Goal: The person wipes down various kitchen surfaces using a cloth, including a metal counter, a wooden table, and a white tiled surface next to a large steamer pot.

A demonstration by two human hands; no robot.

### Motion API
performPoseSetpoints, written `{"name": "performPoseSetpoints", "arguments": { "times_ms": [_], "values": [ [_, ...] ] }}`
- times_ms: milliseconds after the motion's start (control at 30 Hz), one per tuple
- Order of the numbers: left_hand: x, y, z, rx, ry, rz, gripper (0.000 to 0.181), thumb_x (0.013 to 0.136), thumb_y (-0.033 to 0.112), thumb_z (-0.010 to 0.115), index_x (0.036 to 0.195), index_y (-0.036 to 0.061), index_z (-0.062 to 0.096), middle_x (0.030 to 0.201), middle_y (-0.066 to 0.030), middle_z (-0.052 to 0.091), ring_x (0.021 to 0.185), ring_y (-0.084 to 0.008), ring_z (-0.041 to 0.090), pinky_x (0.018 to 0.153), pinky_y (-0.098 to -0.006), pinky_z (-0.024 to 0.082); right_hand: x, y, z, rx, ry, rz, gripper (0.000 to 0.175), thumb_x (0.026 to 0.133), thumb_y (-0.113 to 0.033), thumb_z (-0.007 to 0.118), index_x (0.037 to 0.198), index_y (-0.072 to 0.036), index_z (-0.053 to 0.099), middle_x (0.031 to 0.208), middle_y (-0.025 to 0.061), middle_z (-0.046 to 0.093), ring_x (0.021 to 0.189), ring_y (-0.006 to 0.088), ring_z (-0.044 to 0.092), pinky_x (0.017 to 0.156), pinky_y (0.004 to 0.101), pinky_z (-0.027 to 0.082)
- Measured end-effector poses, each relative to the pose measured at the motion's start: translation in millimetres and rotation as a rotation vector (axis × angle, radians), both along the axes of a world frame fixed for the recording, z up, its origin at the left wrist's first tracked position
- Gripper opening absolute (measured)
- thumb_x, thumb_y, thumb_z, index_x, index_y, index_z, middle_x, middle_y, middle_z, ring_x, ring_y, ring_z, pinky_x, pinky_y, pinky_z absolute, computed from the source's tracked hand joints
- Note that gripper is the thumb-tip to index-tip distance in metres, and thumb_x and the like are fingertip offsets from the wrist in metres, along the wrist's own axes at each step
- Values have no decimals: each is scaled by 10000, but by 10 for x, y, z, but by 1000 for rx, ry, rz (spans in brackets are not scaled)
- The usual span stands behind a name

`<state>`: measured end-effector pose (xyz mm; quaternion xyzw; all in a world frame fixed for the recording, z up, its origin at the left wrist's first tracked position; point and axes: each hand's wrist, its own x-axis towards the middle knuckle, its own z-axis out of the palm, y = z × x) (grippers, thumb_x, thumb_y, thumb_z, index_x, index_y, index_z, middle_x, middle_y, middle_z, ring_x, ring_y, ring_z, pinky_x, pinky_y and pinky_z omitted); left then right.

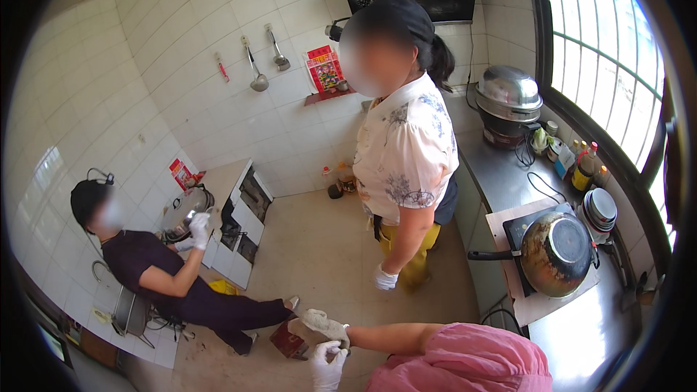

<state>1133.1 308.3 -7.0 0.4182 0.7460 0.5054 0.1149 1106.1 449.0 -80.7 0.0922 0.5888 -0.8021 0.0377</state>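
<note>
My right forearm reaches in from the right, out of a pink sleeve. A grey-beige knitted cloth, apparently a work glove point(328, 328), covers my right hand point(318, 322), so its fingers are hidden. A bit of white glove shows at that wrist. From below comes my left hand point(328, 366) in a thin white glove, its thumb and fingertips pinching the edge of the knitted glove near the wrist. Beyond my hands a dark red box point(291, 340) stands on the floor, partly covered by the cloth.
A person in a floral shirt point(403, 158) stands ahead. Another person in dark clothes point(158, 267) is at a tiled stove point(239, 218) with a lidded pot point(188, 212). On the right, a steel counter point(495, 174) bears an upturned wok point(558, 256), bowls point(599, 209), bottles point(585, 169) and a steamer point(509, 103).
</note>
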Motion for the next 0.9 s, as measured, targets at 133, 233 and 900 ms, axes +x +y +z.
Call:
{"name": "performPoseSetpoints", "arguments": {
  "times_ms": [133, 233, 900],
  "values": [
    [-48, 59, -119, 166, 152, 381, 611, 851, 63, 730, 1396, -2, 461, 1061, -74, 626, 993, -202, 606, 897, -333, 494, 10, -7, 39, -105, 7, 52, 280, 814, -251, 600, 1044, -113, 680, 1057, 140, 663, 1026, 307, 623, 877, 391, 495],
    [-88, 81, -199, 115, 41, 327, 682, 853, 104, 735, 1428, -26, 392, 1228, -132, 572, 1160, -225, 546, 986, -346, 453, -9, -20, 20, -46, 30, -7, 272, 828, -264, 587, 1034, -109, 674, 1042, 142, 659, 1016, 308, 620, 873, 399, 493],
    [-85, 272, -76, 117, -296, -108, 368, 883, 61, 693, 1244, 25, 633, 919, -25, 688, 791, -77, 606, 671, -242, 495, -86, -35, 118, -693, -142, -290, 305, 920, -354, 502, 966, -84, 637, 943, 156, 630, 950, 315, 600, 846, 452, 479]
  ]
}}
